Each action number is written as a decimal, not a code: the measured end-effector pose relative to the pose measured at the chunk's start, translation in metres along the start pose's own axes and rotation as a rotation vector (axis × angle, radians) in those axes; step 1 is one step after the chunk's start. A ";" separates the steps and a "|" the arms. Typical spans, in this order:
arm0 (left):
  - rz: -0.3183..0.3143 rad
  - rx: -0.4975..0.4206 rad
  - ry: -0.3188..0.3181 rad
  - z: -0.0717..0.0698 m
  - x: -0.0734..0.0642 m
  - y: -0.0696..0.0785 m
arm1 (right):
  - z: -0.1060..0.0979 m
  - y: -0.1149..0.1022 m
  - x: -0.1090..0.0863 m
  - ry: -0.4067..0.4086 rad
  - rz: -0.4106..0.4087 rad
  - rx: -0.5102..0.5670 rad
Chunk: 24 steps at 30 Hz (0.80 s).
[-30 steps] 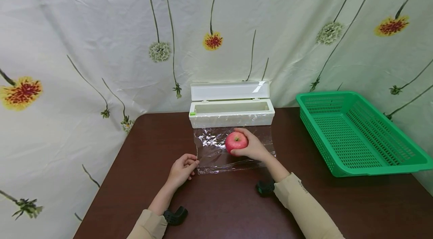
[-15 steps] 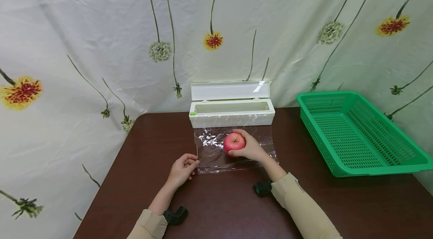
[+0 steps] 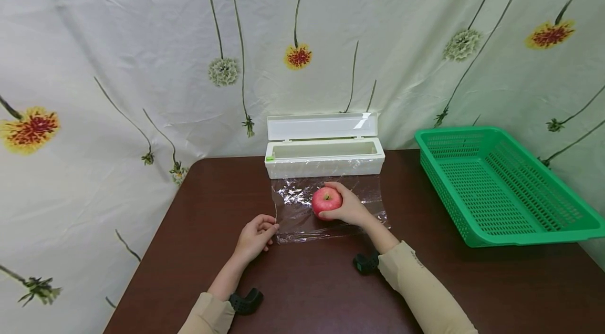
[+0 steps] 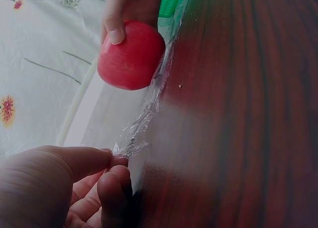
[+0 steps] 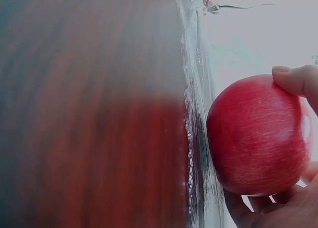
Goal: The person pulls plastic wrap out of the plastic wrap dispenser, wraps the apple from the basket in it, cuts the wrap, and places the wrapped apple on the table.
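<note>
A red apple is held in my right hand, thumb on its near side and fingers round the far side. It sits over a sheet of clear plastic wrap that stretches from a white wrap box toward me. My left hand pinches the sheet's near left corner between thumb and forefinger. In the left wrist view, the bunched edge of the wrap runs from those fingertips toward the apple. The right wrist view shows the apple right at the wrap, stem side away from the table.
The wrap box's lid stands raised at the table's back edge, against a flowered curtain. A green plastic basket occupies the right side of the dark brown table. Black cameras are strapped at both wrists.
My right hand has shifted the apple slightly left and toward me over the wrap. The left hand keeps its pinch on the corner without moving.
</note>
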<state>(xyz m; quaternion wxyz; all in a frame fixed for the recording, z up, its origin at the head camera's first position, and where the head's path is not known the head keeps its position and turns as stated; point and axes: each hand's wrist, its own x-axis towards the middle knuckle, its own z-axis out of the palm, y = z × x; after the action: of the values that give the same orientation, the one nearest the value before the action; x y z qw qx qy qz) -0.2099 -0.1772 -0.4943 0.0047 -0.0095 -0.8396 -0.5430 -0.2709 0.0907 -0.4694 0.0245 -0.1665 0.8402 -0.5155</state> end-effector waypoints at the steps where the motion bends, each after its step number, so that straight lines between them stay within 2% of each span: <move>1: 0.001 -0.002 -0.001 0.000 0.000 0.000 | 0.000 0.000 0.000 -0.003 0.001 0.001; 19: -0.005 -0.022 -0.005 0.000 -0.001 0.001 | -0.005 -0.002 -0.002 -0.053 0.011 0.025; 24: -0.017 -0.015 0.006 0.000 -0.003 0.007 | -0.007 -0.001 -0.003 -0.044 0.015 0.020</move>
<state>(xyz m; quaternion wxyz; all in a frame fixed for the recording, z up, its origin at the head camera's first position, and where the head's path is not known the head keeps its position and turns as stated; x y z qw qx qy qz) -0.2068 -0.1742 -0.4883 0.0023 -0.0007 -0.8357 -0.5492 -0.2698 0.0972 -0.4657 0.0486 -0.1714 0.8356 -0.5197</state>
